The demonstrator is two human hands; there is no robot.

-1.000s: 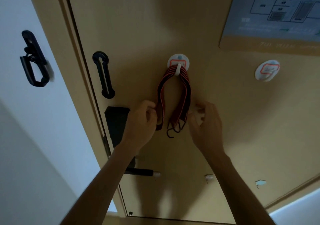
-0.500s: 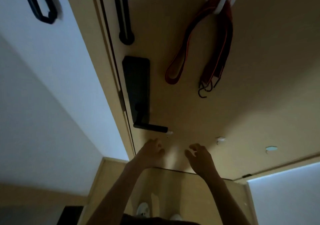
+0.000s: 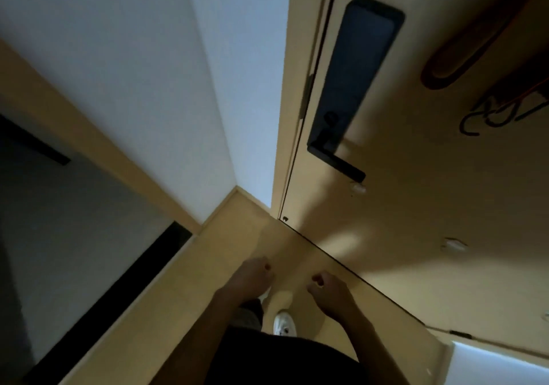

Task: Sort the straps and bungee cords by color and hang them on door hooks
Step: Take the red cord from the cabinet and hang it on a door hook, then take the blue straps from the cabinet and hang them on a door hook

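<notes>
- My left hand hangs low in front of me, above the pale floor. The fingers are loosely curled toward the palm and hold nothing.
- My left forearm runs up from the bottom middle of the view, angled slightly to the right, with the back of the hand facing me.
- My right hand is just beside the left at about the same height, with a gap between them. Its fingers are also loosely curled and it holds nothing.
- My right forearm comes up from the lower right and slants to the left, so the two arms narrow toward each other at the hands.
- Neither hand touches the door, which fills the right side of the view.
- The dark red strap hangs against the door at the top right, well apart from my hands. Its looped end points down, and its upper part runs out of view.
- Just beside the strap, the black hooks of the bungee cords dangle in a blurred tangle, with a thin orange line above them.
- The black lock plate with its lever sits on the door's left edge, between the strap and the white wall.
- Below my hands I see one white shoe on the floor and dark clothing.
</notes>
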